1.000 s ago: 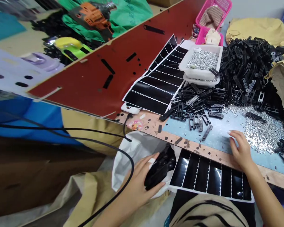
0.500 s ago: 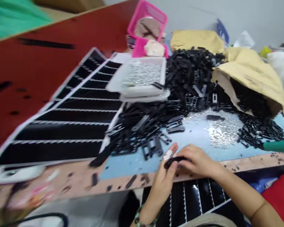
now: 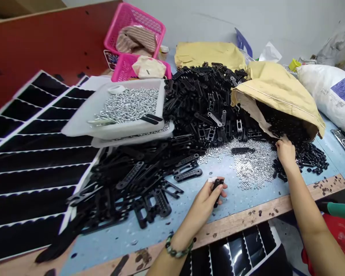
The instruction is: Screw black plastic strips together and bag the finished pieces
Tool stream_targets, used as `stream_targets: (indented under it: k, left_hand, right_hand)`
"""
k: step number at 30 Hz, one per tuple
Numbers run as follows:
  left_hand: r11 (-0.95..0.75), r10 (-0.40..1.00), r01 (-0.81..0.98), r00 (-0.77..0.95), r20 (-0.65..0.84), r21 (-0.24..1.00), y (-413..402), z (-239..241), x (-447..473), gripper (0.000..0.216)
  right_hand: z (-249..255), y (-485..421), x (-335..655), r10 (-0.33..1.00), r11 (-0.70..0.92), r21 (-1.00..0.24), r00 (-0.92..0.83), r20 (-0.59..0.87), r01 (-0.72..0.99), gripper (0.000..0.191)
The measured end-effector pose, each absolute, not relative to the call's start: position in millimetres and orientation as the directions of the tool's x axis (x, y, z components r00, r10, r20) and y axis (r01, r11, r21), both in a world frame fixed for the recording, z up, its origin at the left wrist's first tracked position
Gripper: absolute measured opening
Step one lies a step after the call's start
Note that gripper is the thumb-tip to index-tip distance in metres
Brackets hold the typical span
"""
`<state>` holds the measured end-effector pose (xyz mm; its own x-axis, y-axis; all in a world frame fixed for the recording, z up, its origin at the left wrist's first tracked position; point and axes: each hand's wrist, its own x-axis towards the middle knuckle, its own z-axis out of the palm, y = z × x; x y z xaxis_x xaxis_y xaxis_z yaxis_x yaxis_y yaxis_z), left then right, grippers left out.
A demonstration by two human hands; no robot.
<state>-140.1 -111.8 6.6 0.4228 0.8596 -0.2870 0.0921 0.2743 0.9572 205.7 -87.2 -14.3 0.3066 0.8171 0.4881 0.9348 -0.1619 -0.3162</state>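
Note:
My left hand (image 3: pixel 208 197) rests on the light blue table top (image 3: pixel 117 239) near its front edge, fingers closed round a small black plastic part (image 3: pixel 217 187). My right hand (image 3: pixel 285 153) reaches far right to the mouth of a tan paper sack (image 3: pixel 278 96), its fingers curled down into the black parts (image 3: pixel 307 155) spilling from it; what they grip is hidden. A patch of small silver screws (image 3: pixel 251 165) lies between the two hands. A large heap of black slotted plastic pieces (image 3: pixel 201 103) fills the middle of the table.
A white tray of screws (image 3: pixel 83 124) stands left of centre. Sheets of black scalloped stickers (image 3: pixel 31 168) cover the left; another sheet (image 3: pixel 235 253) lies on my lap. Pink baskets (image 3: pixel 132 19) and a red board (image 3: pixel 46 42) stand behind. A white sack (image 3: pixel 330 94) is far right.
The view swung right from the floor bag to the table. My left hand came up holding a black part. My right hand left it and reached out to the sack.

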Motion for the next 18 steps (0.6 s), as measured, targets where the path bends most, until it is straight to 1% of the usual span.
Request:
stream_targets:
  k: [4,8,11,13,14,16,18]
  left_hand:
    - [0.245,0.812,0.176,0.500,-0.301,0.953,-107,6,-126,0.039]
    - [0.161,0.806,0.273,0.519,-0.287,0.948,-104,1,-117,0.028]
    - [0.140,0.795,0.250,0.548,-0.259,0.958,-105,1,-114,0.028]
    - [0.142,0.794,0.238,0.553,-0.254,0.961,-107,3,-115,0.029]
    - [0.131,0.797,0.253,0.549,-0.253,0.959,-108,5,-115,0.028]
    - [0.071,0.817,0.296,0.531,-0.226,0.953,-111,10,-117,0.027]
    - [-0.040,0.840,0.326,0.523,-0.145,0.944,-113,15,-118,0.027]
  right_hand:
    - [-16,-86,207,0.849,-0.117,-0.289,0.247,0.467,0.950,0.012]
    - [-9,-81,216,0.887,-0.117,-0.277,0.226,0.402,0.954,0.006]
    - [1,-79,219,0.905,-0.116,-0.292,0.222,0.362,0.949,0.006]
    - [10,-83,212,0.917,-0.099,-0.312,0.208,0.341,0.945,0.003]
    - [15,-87,204,0.922,-0.076,-0.335,0.194,0.334,0.939,0.004]
    - [23,-100,179,0.940,0.011,-0.444,0.143,0.311,0.896,0.019]
    - [29,-117,144,0.965,0.132,-0.633,0.049,0.259,0.763,0.031]
